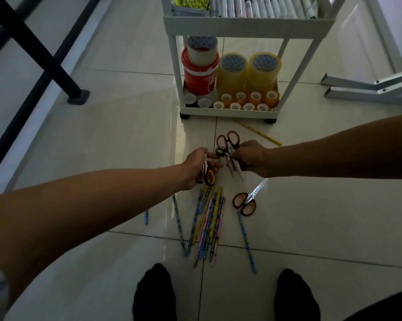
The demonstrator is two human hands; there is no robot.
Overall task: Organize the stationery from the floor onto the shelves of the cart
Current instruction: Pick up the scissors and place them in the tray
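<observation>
Between the two grips, above the tiled floor [125, 140], several scissors are held. The right hand [249, 158] grasps a bunch of pink-handled scissors [229, 144], handles toward the cart [230, 111], blades pointing back. The left hand [196, 166] grasps orange-handled scissors [208, 177], handles protruding below its fingers. Just behind both grips, loose pencils [209, 223] lie bunched on the floor. Another orange-handled pair [246, 202] lies just behind the right grip. Tape rolls [232, 72] fill the cart's bottom shelf ahead.
</observation>
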